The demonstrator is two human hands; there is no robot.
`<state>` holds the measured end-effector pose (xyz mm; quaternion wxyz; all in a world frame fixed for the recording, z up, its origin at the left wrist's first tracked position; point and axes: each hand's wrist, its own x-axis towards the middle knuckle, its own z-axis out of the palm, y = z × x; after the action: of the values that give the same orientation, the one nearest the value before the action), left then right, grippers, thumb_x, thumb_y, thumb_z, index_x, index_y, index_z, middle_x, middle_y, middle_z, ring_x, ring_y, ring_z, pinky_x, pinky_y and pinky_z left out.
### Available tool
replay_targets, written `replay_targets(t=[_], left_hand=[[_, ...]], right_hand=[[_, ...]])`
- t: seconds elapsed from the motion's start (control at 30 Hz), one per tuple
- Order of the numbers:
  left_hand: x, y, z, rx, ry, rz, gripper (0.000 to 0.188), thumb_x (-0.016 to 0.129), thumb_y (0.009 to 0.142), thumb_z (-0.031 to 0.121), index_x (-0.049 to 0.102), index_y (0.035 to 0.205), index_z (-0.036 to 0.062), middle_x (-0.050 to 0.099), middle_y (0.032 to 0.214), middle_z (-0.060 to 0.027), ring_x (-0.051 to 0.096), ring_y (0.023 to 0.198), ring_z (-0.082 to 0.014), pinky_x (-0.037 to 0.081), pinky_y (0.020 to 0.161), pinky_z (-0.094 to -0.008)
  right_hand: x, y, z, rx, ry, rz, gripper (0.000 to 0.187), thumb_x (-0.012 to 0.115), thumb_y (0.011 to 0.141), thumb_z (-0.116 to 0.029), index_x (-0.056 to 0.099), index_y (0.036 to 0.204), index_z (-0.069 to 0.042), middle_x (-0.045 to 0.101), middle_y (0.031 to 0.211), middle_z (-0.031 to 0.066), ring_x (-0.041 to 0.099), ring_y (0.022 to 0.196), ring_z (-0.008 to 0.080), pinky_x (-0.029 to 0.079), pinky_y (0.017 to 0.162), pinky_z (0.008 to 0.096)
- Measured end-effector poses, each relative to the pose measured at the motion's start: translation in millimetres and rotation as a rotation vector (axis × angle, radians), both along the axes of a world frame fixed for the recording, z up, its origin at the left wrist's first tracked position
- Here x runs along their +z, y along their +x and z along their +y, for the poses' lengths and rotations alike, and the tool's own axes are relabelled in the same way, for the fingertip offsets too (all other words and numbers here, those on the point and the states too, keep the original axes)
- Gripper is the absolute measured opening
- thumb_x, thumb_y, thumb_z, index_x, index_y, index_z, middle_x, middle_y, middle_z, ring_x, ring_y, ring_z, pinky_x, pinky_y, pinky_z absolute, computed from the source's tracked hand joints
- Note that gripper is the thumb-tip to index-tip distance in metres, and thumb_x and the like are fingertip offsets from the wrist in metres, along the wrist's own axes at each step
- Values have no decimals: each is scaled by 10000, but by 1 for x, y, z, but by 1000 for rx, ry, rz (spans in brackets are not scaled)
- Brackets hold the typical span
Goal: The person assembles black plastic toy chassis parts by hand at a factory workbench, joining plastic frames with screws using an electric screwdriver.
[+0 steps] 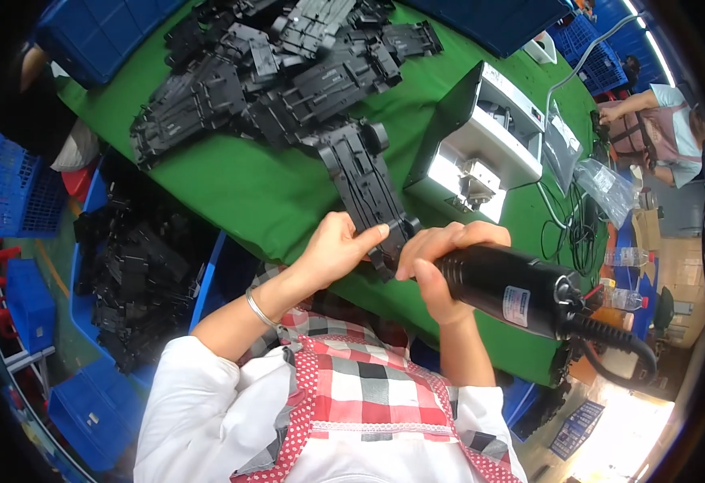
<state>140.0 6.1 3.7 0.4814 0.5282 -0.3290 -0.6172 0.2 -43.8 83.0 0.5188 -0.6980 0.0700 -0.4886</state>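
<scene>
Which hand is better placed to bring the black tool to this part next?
Right, I'd judge: the right hand grips the tool, its front end toward the part. The left hand is busy holding the part's near end.

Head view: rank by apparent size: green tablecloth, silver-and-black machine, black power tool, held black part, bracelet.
1. Green tablecloth
2. Silver-and-black machine
3. Black power tool and held black part: too alike to rank; the tool may look bigger from nearness to the camera.
4. Bracelet
</scene>
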Motion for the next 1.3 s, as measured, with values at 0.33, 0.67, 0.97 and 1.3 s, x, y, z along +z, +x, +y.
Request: replay_targets(t=[0.33, 0.67, 0.97, 1.3], left_hand=[[21, -53, 28, -375, -783, -419, 311, 601, 842, 279, 622, 929, -19, 614, 832, -259, 606, 749, -411, 498, 667, -437], [55, 31, -87, 240, -898, -1258, 498, 715, 702, 97, 508, 1152, 42, 472, 1202, -201, 476, 1110, -355, 389, 936, -429], [49, 72, -137, 375, -603, -1624, 1085, 827, 590, 172, 166, 1447, 94, 506, 1113, -139, 489, 1061, -281, 310, 930, -438], [103, 73, -86, 348, -997, -965, 1039, 846, 584, 210, 249, 1410, 9, 525, 1202, -172, 536, 1021, -320, 440, 897, -388]], right_hand=[[31, -75, 33, -434, 780, 343, 348, 695, 645, 36, 482, 918, 8, 567, 688, 99, 595, 501, 212, 484, 454, 302], [56, -282, 146, -1462, 516, 1278, 444, 710, 725, -130, 534, 1095, 40, 592, 914, 130, 537, 681, 215, 429, 616, 297], [53, -265, 101, -1373, 362, 93, 290, 585, 860, -25, 475, 1128, -33, 546, 725, 38, 494, 552, 93, 403, 496, 207], [72, -118, 3, -688, 286, -169, 357, 543, 812, -8, 411, 1143, 5, 499, 674, 74, 499, 492, 145, 422, 460, 275]])
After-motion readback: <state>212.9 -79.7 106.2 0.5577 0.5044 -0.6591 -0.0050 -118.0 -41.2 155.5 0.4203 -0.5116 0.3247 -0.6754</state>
